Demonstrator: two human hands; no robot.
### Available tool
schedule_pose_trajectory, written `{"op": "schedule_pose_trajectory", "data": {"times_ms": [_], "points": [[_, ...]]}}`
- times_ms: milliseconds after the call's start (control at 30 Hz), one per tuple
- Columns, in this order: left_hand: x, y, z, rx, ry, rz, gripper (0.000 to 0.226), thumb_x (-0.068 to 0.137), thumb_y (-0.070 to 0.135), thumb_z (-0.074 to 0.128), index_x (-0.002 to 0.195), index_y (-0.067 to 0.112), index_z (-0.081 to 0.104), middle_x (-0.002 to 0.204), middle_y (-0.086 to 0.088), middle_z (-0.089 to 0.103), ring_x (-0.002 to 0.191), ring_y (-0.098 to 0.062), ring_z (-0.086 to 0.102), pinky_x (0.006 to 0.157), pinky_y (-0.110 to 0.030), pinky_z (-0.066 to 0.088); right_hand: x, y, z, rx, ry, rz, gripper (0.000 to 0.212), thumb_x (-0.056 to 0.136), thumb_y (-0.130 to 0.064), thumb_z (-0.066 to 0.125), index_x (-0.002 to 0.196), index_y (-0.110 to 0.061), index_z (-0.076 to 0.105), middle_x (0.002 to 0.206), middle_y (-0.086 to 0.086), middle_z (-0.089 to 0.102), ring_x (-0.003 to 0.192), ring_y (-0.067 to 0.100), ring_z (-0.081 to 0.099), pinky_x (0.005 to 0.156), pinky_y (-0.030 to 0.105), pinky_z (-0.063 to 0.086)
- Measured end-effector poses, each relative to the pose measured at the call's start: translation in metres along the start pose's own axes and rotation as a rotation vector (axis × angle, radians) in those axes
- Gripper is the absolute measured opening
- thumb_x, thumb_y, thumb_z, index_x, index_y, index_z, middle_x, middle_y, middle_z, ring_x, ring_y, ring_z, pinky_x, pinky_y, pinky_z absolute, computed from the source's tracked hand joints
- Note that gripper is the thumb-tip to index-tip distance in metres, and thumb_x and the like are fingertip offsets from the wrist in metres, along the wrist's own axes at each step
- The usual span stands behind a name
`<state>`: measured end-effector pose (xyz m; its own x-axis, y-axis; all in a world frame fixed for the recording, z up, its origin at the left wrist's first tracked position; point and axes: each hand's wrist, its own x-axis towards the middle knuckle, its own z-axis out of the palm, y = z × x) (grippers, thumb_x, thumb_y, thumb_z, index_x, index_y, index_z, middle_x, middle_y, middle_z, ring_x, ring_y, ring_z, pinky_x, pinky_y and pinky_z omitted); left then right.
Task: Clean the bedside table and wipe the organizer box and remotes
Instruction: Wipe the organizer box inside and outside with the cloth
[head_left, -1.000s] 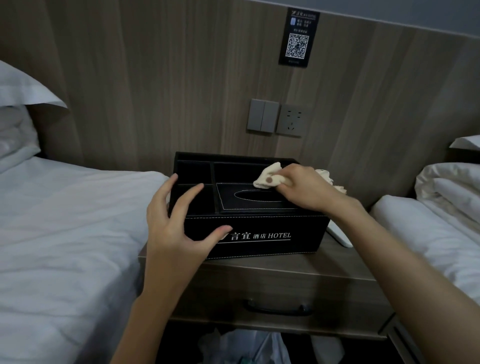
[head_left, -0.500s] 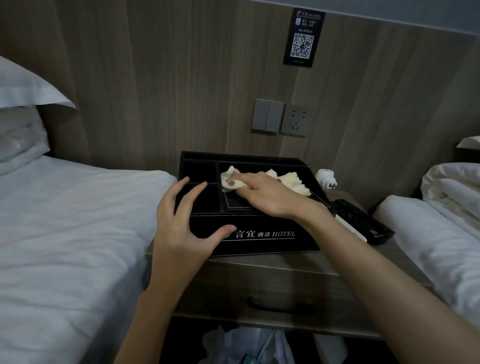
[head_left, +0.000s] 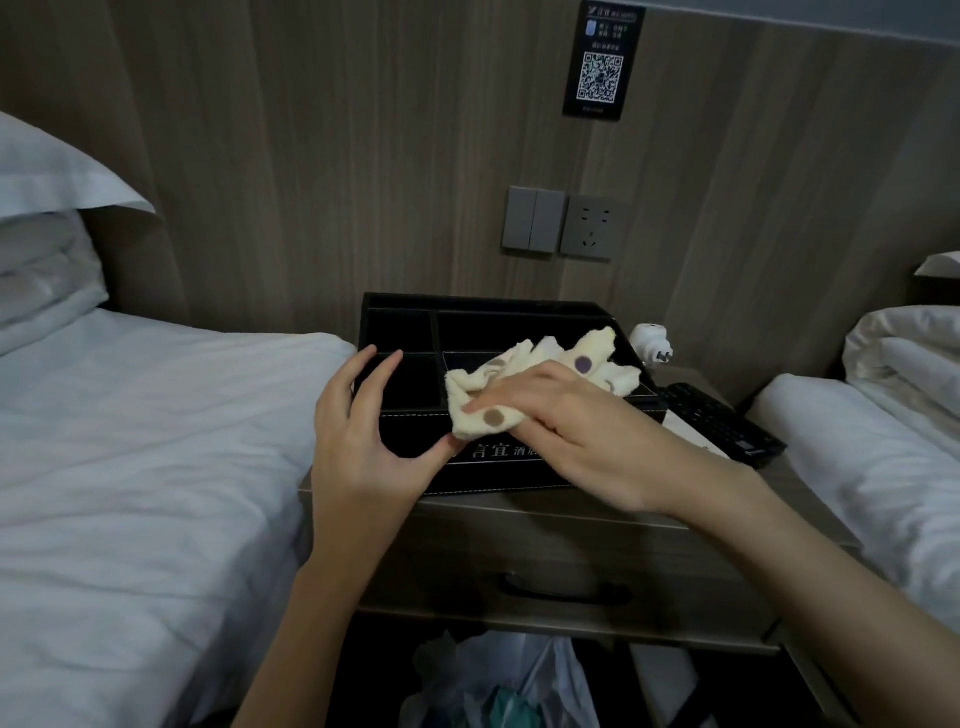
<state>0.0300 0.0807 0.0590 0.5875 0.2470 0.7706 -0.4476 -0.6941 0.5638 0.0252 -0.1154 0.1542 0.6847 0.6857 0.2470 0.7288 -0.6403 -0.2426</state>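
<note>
Seen from the head camera, a pale cloth with brown dots (head_left: 540, 379) is pressed by the right hand (head_left: 566, 431) onto the front top edge of the black organizer box (head_left: 498, 467). The right grip is closed over the cloth, fingers flat on top and thumb underneath, and the loose end of the cloth is spread behind the grip across the lid of the box. The left hand (head_left: 363, 447) is set against the box's left front corner, just left of the right grip; its grip is open, with the fingers laid over the rim of a small compartment and the thumb pressed on the front face beside the cloth. The box is carried by the bedside table (head_left: 545, 525), whose drawer handle (head_left: 563, 592) is seen below both grips. Right of the right grip, a black remote (head_left: 722, 421) is laid on the table beside the box, and a small white plug-in device (head_left: 649, 343) is seen behind it. White beds (head_left: 130, 441) are seen on both sides.
</note>
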Motion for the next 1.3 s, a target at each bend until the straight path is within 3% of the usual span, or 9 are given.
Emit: {"op": "schedule_pose_trajectory", "data": {"times_ms": [200,433,633,733,833,933,1000,1133,1300], "points": [[-0.001,-0.003,0.000,-0.021,-0.004,0.027,0.076,0.069,0.059,0.068,0.134,0.022,0.054,0.143,0.002,0.038,0.134,-0.014,0.036,0.111,-0.012,0.022,-0.020,0.008,-0.022,0.000,0.213,0.037,0.025,0.099,-0.012,0.044,0.114,-0.024,0.060,0.094,-0.009,0.060,0.088,0.004,0.050,0.077,0.023,0.034],[0.001,-0.001,0.000,-0.001,0.009,0.072,0.075,0.071,0.049,0.077,0.135,0.018,0.053,0.143,-0.001,0.040,0.134,-0.012,0.033,0.113,-0.014,0.019,0.030,0.021,-0.041,-0.149,0.650,0.003,0.042,0.083,0.006,0.047,0.115,-0.013,0.067,0.115,0.001,0.067,0.106,0.023,0.054,0.088,0.006,0.029],[0.002,-0.004,0.001,0.016,0.021,0.125,0.075,0.073,0.050,0.073,0.135,0.014,0.053,0.141,-0.003,0.044,0.134,-0.017,0.037,0.114,-0.024,0.026,0.078,0.030,0.002,-0.197,0.152,-0.041,0.042,0.085,0.006,0.048,0.118,-0.014,0.066,0.115,0.012,0.065,0.110,0.028,0.055,0.093,0.044,0.045],[0.002,-0.004,0.001,0.033,0.031,0.155,0.072,0.073,0.047,0.075,0.132,0.011,0.055,0.138,-0.006,0.047,0.132,-0.023,0.042,0.113,-0.032,0.031,0.079,0.039,0.009,-0.076,0.043,0.029,0.049,0.089,0.008,0.043,0.129,-0.014,0.060,0.131,0.010,0.060,0.128,0.022,0.048,0.106,0.028,0.034],[0.003,-0.008,0.000,0.086,0.035,0.215,0.069,0.072,0.043,0.079,0.128,0.009,0.059,0.132,-0.009,0.052,0.130,-0.028,0.045,0.111,-0.040,0.035,0.079,0.046,0.004,0.018,-0.066,0.021,0.057,0.089,0.017,0.035,0.136,-0.011,0.053,0.142,-0.013,0.036,0.134,-0.004,0.013,0.103,-0.003,0.006],[0.005,-0.014,-0.003,0.181,0.028,0.253,0.065,0.073,0.051,0.075,0.124,0.012,0.064,0.115,-0.007,0.060,0.126,-0.027,0.048,0.109,-0.036,0.038,0.084,0.054,0.003,0.007,-0.152,0.041,0.075,0.083,0.018,0.032,0.135,-0.032,0.053,0.152,-0.003,0.036,0.145,0.013,0.018,0.120,0.026,0.015],[0.005,-0.015,-0.006,0.244,0.031,0.252,0.064,0.074,0.057,0.071,0.123,0.015,0.066,0.101,-0.005,0.060,0.123,-0.024,0.049,0.105,-0.028,0.039,0.087,0.062,0.005,-0.034,-0.187,0.096,0.089,0.077,0.013,0.031,0.131,-0.058,0.039,0.144,0.006,0.048,0.135,0.031,0.040,0.113,0.047,0.033],[0.004,-0.013,-0.007,0.279,0.043,0.264,0.061,0.075,0.058,0.071,0.119,0.017,0.068,0.093,-0.003,0.059,0.121,-0.021,0.050,0.097,-0.025,0.042,0.079,0.079,0.002,-0.077,-0.179,0.185,0.091,0.078,0.009,0.032,0.132,-0.064,0.032,0.134,0.008,0.052,0.114,0.028,0.056,0.098,0.046,0.046],[0.002,-0.011,-0.007,0.260,0.039,0.231,0.058,0.075,0.057,0.072,0.116,0.018,0.069,0.094,-0.001,0.058,0.123,-0.020,0.049,0.095,-0.024,0.044,0.055,0.081,-0.019,-0.239,-0.188,0.266,0.071,0.093,0.006,0.034,0.142,-0.044,0.039,0.148,-0.005,0.041,0.135,0.022,0.040,0.099,0.026,0.028]]}}
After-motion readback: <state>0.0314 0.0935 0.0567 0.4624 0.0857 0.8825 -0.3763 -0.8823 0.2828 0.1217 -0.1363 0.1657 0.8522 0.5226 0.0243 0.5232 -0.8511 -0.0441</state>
